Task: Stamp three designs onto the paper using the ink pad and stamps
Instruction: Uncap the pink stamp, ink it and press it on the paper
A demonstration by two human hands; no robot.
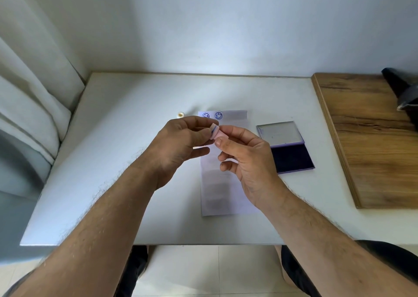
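Observation:
A small pink stamp with a blue-inked face is held above the paper between my two hands. My left hand pinches its inked end and my right hand grips its body with thumb and forefinger. The white paper strip lies lengthwise on the table and carries two blue round smiley prints at its far end. To the right of the paper lies the ink pad, lid folded open behind the dark pad. A small white stamp stands on the table, left of the paper's far end.
The white table meets the wall at the back and a curtain on the left. A wooden board adjoins the table on the right, with a dark object at its far corner. My knees show below the front edge.

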